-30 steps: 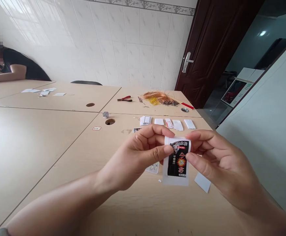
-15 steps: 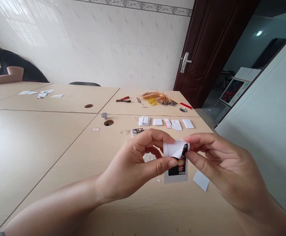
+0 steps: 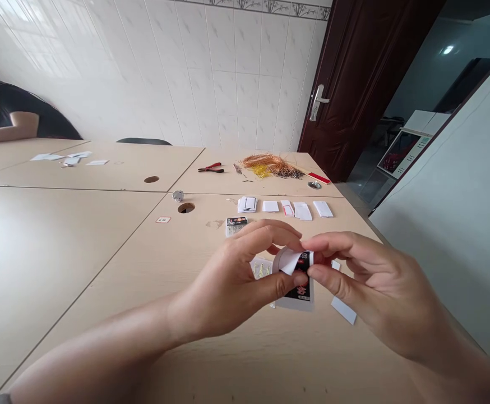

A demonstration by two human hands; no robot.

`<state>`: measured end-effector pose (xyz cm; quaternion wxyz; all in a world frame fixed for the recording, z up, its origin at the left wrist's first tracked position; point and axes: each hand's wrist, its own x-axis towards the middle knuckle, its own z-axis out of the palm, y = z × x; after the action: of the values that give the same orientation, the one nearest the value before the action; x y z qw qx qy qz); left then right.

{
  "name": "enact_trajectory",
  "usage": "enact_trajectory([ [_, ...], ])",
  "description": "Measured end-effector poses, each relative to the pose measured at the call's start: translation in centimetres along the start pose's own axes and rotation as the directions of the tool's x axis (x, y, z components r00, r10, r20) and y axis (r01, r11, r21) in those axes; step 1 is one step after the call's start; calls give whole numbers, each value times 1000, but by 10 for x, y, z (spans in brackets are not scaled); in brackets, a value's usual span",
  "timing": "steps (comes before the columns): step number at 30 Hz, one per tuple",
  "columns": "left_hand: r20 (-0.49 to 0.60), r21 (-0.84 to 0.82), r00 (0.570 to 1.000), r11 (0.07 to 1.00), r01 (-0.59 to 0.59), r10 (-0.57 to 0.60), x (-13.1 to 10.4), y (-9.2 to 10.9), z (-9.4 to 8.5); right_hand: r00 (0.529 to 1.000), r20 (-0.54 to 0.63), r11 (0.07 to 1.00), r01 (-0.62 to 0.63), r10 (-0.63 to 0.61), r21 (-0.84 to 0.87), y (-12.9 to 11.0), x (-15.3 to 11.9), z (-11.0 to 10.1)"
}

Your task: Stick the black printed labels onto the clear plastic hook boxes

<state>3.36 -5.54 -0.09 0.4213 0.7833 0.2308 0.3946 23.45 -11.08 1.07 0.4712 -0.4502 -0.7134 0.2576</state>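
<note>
Between both hands is a small printed label (image 3: 303, 290), black with red characters and a pale border. Its upper left part curls over and shows a white back. My left hand (image 3: 245, 280) pinches it from the left, thumb in front and fingers behind. At the upper right edge, my right hand (image 3: 366, 286) grips it between thumb and forefinger. Partly hidden behind my left fingers lies a clear flat case (image 3: 260, 268) with yellowish hook-like pieces. Farther off is a similar case (image 3: 236, 225) with a black label. White paper (image 3: 343, 310) lies beside my right hand.
Several stacks of white cards (image 3: 270, 206) stand in a row on the table (image 3: 144, 292). Behind them are red-handled pliers (image 3: 211, 168) and a bundle of copper-coloured strands (image 3: 266, 163). Cable holes (image 3: 186, 208) pierce the tabletop. Another person (image 3: 26, 112) sits at the far left.
Both hands and the label have shifted slightly left. The label's curl has changed shape and more of the case behind it shows. The right hand remains pinched on the edge.
</note>
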Motion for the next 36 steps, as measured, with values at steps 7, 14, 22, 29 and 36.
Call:
enact_trajectory([
  [7,78,-245,988,958,147,-131,1,3,0,1000,15,999,-28,27,24,3,0,-1],
  [14,94,-224,994,971,81,-61,1,6,1,999,-24,1000,-24,24,-11,7,4,2],
  [22,64,-193,997,980,54,-42,-1,2,2,999,24,999,44,-43,-26,5,3,2],
  [29,49,-349,999,937,3,15,0,3,5,998,51,999,30,-31,26,6,7,5],
  [36,121,-578,988,802,150,-98,-1,3,3,994,71,991,-85,78,103,5,6,5],
])
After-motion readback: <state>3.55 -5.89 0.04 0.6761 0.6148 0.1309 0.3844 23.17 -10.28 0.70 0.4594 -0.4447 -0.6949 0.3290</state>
